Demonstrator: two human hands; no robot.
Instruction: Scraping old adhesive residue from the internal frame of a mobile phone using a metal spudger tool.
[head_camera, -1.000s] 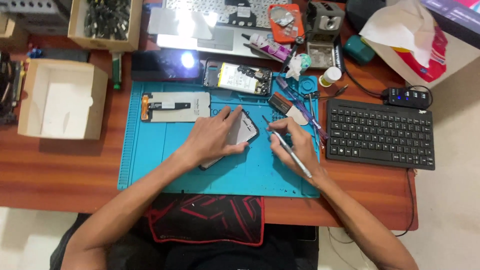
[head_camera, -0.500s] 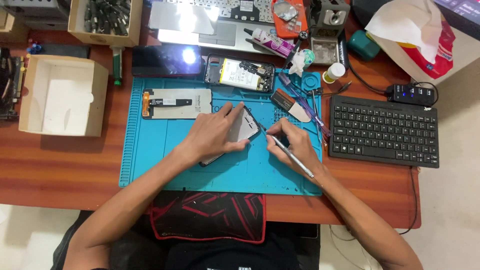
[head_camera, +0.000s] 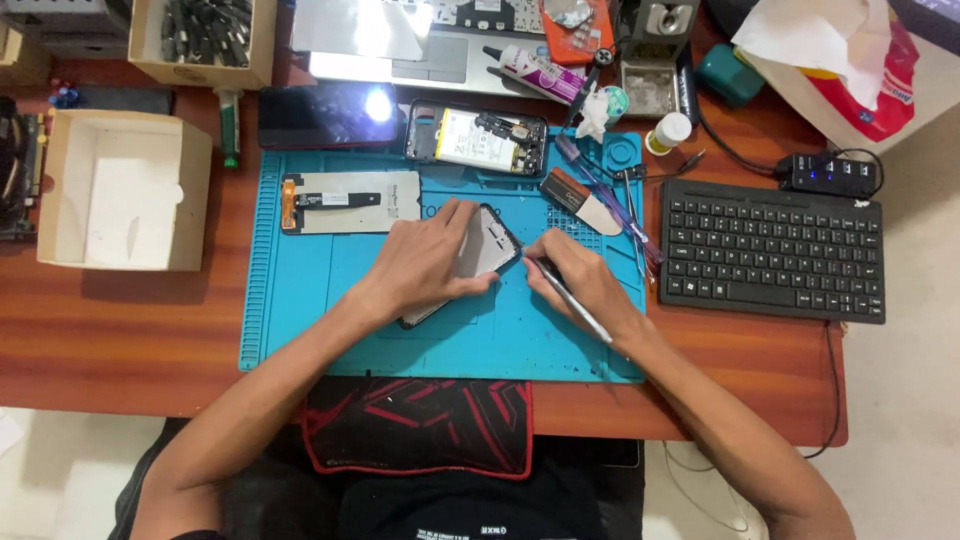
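Phone frame (head_camera: 488, 250): flat, dark-rimmed, pale grey inside, rounded corners, lying tilted near the middle of the blue ribbed silicone mat (head_camera: 300, 320) on the wooden counter (head_camera: 120, 340). Left hand (head_camera: 430, 262) spread flat over it, fingers wide, pressing it down. Right hand (head_camera: 583, 283) just beside its right edge, fingers pinched narrow around a slim metal tool (head_camera: 575, 300), tip touching the frame's corner. Opened phone (head_camera: 477, 137) showing a pale battery above the mat's top edge. Black keyboard (head_camera: 772, 250) to the right.

Left hand (head_camera: 430, 262) lies flat, fingers spread (palm down); right hand (head_camera: 585, 285) keeps a pinched pen-like grip.
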